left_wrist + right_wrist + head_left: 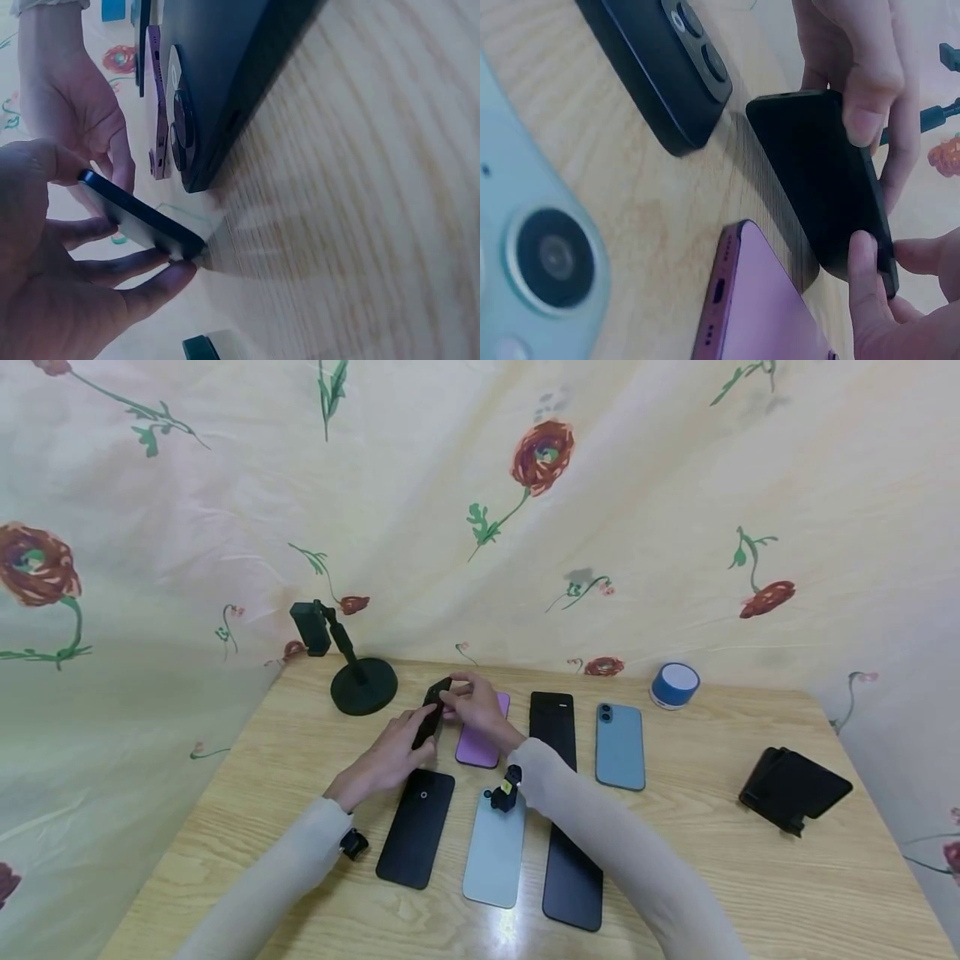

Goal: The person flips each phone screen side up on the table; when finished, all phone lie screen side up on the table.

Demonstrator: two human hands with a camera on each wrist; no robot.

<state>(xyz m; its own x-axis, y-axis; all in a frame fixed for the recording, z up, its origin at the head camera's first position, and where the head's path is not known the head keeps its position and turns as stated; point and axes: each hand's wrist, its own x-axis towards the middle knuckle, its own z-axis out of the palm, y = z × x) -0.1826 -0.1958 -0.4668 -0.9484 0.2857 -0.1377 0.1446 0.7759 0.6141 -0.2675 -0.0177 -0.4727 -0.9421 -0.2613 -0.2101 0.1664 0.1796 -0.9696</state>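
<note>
A black smartphone (pixel 427 732) is tilted up off the table at the back left, its dark face (pixel 802 165) showing in the right wrist view. My left hand (pixel 390 752) grips it along its long edges, thumb on one side and fingers on the other. At its far end my right hand (pixel 480 706) pinches a corner between thumb and finger. Right beside it lies a purple phone (pixel 476 747), partly under the right hand in the head view. Nearer to me lie a black phone (pixel 416 839) and a pale blue phone (pixel 493 864).
Past the right forearm are a black phone (pixel 551 718), a dark phone (pixel 573 889) and a blue phone (pixel 621 747). A round-based black stand (pixel 363 687) is at the back left. A blue-and-white cylinder (pixel 675 685) and a black folding stand-like object (pixel 795 789) are rightward.
</note>
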